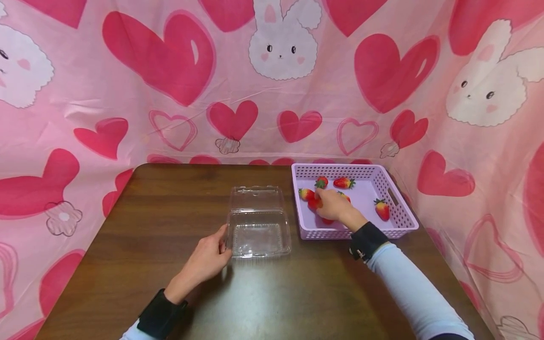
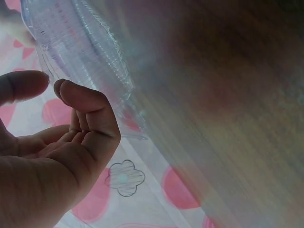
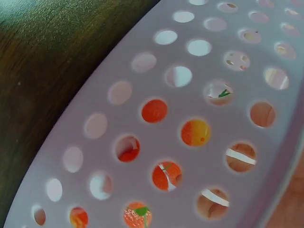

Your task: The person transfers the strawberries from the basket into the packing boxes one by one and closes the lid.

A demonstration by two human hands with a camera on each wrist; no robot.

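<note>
A clear plastic clamshell container (image 1: 259,236) stands on the table with its lid (image 1: 257,198) folded back. My left hand (image 1: 208,257) pinches its left rim between thumb and fingers; the left wrist view shows the fingertips at the thin plastic edge. To the right, my right hand (image 1: 335,205) reaches down into a lilac basket (image 1: 361,233), its fingertips around a red strawberry (image 1: 314,204). Other strawberries lie about it, one (image 1: 306,194) just left, one (image 1: 321,182) behind and one (image 1: 381,209) near the right wall. Basket holes hide most of this hand in the right wrist view.
The brown wooden table (image 1: 170,203) carries the container and the basket side by side, a narrow gap between them. The basket's perforated walls rise around the fruit. A pink cloth (image 1: 255,89) with hearts and rabbits hangs behind and beside the table.
</note>
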